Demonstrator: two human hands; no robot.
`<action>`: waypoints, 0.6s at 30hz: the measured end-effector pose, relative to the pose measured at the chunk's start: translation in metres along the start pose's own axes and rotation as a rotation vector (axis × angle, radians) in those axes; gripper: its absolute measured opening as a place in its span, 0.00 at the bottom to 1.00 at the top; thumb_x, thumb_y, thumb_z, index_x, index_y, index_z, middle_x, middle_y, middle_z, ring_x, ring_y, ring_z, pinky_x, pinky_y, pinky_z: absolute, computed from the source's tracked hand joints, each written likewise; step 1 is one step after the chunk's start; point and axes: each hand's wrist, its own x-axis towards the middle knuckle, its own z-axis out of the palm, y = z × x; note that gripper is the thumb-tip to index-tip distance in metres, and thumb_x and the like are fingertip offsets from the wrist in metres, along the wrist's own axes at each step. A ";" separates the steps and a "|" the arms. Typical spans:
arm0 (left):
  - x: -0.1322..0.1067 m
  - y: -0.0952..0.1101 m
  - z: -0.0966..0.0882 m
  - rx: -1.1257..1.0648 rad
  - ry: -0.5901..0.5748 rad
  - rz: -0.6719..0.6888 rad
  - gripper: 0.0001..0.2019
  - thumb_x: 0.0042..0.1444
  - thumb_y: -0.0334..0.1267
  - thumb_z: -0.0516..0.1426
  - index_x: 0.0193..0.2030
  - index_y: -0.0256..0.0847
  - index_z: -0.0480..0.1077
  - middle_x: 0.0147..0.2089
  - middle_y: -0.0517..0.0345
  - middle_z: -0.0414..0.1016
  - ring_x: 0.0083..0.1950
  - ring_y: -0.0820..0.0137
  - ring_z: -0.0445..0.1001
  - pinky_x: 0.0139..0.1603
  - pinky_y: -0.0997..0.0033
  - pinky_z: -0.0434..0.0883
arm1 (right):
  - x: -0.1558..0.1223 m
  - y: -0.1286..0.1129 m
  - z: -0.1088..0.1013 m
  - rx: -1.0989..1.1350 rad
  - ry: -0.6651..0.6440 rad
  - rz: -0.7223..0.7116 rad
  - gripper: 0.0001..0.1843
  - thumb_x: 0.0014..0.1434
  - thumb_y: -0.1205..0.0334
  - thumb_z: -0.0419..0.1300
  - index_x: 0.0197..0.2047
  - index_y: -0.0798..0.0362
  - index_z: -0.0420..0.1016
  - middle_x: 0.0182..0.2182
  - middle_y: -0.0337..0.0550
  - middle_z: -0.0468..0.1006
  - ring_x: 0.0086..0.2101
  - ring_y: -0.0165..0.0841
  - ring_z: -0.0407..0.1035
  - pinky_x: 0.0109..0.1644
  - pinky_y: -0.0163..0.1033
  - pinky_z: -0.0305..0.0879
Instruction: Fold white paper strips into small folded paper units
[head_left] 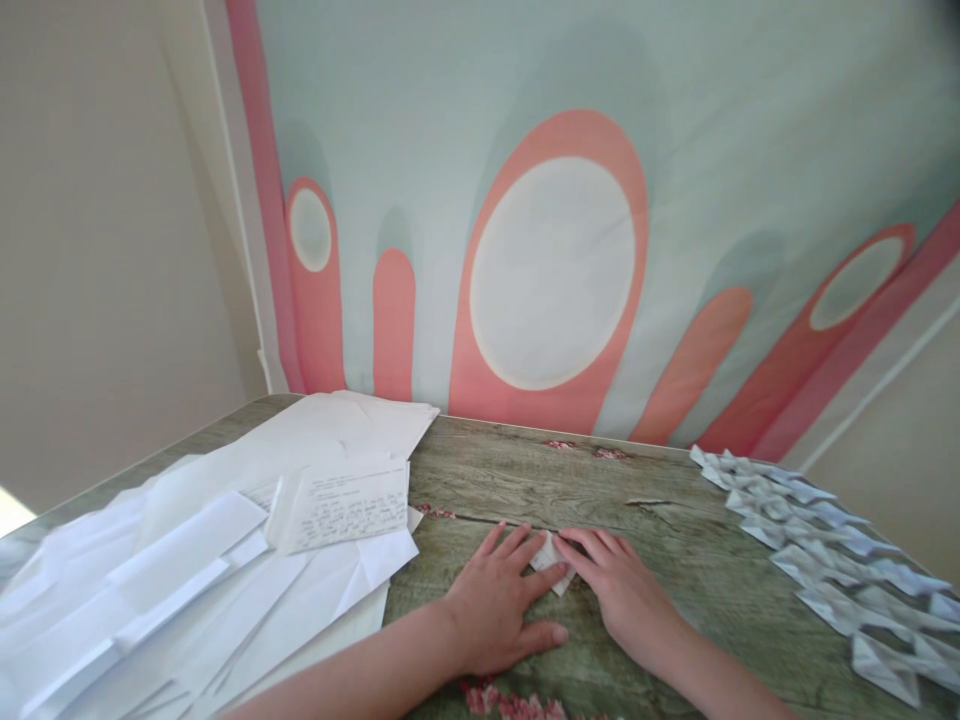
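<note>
A small folded piece of white paper [555, 566] lies on the wooden tabletop between my two hands. My left hand [504, 600] rests flat with its fingers spread, the index finger across the lower left of the paper and the thumb apart on the wood. From the other side, my right hand [616, 585] has its fingers drawn together at the paper's upper right edge, pinching or pressing it there. Part of the paper is hidden under the fingers of both hands.
Loose white sheets and folded strips [187, 560] spread over the table's left side, with a handwritten sheet [349, 505] on top. Several rows of folded paper pieces [817, 560] line the right edge. A printed fabric backdrop [420, 200] stands behind the table [480, 450].
</note>
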 end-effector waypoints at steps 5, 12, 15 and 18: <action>0.001 -0.001 0.001 0.000 -0.006 0.011 0.31 0.57 0.61 0.43 0.65 0.53 0.48 0.68 0.55 0.47 0.66 0.54 0.47 0.62 0.46 0.47 | 0.004 0.001 0.001 -0.044 0.001 0.009 0.29 0.54 0.75 0.50 0.58 0.45 0.62 0.51 0.44 0.68 0.46 0.37 0.62 0.46 0.42 0.59; 0.000 -0.001 0.001 -0.008 -0.023 0.008 0.31 0.57 0.62 0.42 0.64 0.54 0.49 0.68 0.56 0.45 0.66 0.53 0.46 0.62 0.45 0.47 | 0.007 -0.003 0.001 -0.089 -0.007 0.026 0.27 0.55 0.75 0.50 0.56 0.48 0.64 0.50 0.46 0.69 0.46 0.38 0.62 0.46 0.43 0.60; 0.000 0.000 0.000 -0.003 -0.026 0.006 0.31 0.57 0.62 0.41 0.65 0.54 0.48 0.68 0.56 0.45 0.66 0.53 0.45 0.62 0.45 0.46 | 0.007 -0.004 0.001 -0.094 0.005 0.007 0.25 0.55 0.75 0.50 0.56 0.50 0.65 0.50 0.47 0.70 0.47 0.39 0.62 0.46 0.43 0.60; 0.000 0.001 -0.001 0.003 -0.028 0.010 0.31 0.58 0.62 0.41 0.65 0.53 0.48 0.68 0.56 0.46 0.67 0.54 0.45 0.62 0.45 0.46 | 0.004 -0.002 0.003 -0.062 0.030 -0.017 0.24 0.56 0.75 0.50 0.55 0.51 0.66 0.50 0.48 0.70 0.48 0.39 0.62 0.48 0.44 0.60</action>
